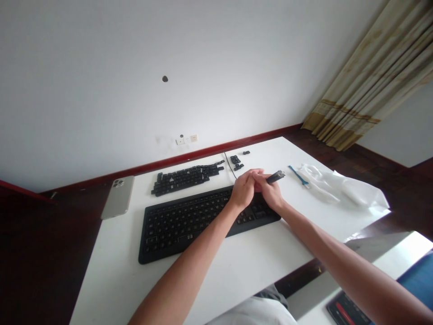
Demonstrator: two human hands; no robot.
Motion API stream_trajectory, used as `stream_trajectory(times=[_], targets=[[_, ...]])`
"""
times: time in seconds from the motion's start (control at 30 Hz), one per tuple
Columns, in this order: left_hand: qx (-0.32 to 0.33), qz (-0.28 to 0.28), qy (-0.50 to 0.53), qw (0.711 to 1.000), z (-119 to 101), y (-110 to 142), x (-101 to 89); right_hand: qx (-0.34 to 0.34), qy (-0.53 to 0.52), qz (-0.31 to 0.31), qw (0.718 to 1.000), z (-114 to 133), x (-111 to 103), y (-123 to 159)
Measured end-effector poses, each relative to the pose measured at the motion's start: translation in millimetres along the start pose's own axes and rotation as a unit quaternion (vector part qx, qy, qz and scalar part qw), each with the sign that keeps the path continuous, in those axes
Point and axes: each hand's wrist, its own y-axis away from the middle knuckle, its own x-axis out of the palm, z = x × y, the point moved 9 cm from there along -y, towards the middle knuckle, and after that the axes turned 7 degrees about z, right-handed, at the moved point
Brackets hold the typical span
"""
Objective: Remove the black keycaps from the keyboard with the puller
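Both hands (pixel 257 189) were together above the right end of the keyboard (pixel 179 230), not touching it as far as could be seen. Right hand gripped a small black object (pixel 274 177), its end sticking out past the fingers; left hand was closed over the right hand's fingers. Loose keycaps (pixel 187 179) lay in rows behind the keyboard, with a smaller group of keycaps (pixel 236 162) further right. A thin black cable (pixel 230 164) ran beside them. Also on the tabletop (pixel 257 153): a blue tool (pixel 298 175), a plastic bag (pixel 341 189), and a phone (pixel 118 197) at the left edge.
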Motion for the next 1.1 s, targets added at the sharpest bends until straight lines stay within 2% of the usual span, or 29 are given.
stream_trajectory(times=[0.1, 0.2, 0.27, 0.37, 0.57, 0.9, 1.0, 1.1], targets=[[-0.041, -0.001, 0.114, 0.993, 11, -5, 5.0, -0.042, 0.033, -0.034, 0.998, 8, -6, 2], [-0.015, -0.021, 0.152, 0.988, 7, -5, 5.7, -0.081, 0.104, 0.009, 0.991, 17, 2, 3], [0.022, -0.002, 0.126, 0.992, -2, -3, 9.6, -0.108, 0.144, 0.001, 0.984, 22, 2, 5], [0.060, 0.028, 0.069, 0.995, -12, 0, 14.6, -0.131, 0.157, -0.047, 0.978, 25, -6, 7], [0.059, 0.046, 0.001, 0.997, -14, 2, 14.7, -0.143, 0.162, -0.053, 0.975, 27, -7, 9], [0.048, 0.063, -0.069, 0.994, -15, 5, 15.9, -0.112, 0.128, -0.052, 0.984, 29, -9, 8], [0.052, 0.100, -0.091, 0.989, -17, 7, 12.3, -0.081, 0.087, -0.040, 0.992, 22, -9, 7], [0.063, 0.138, -0.144, 0.978, -17, 10, 10.0, -0.061, 0.050, -0.062, 0.995, 12, -14, 7]])
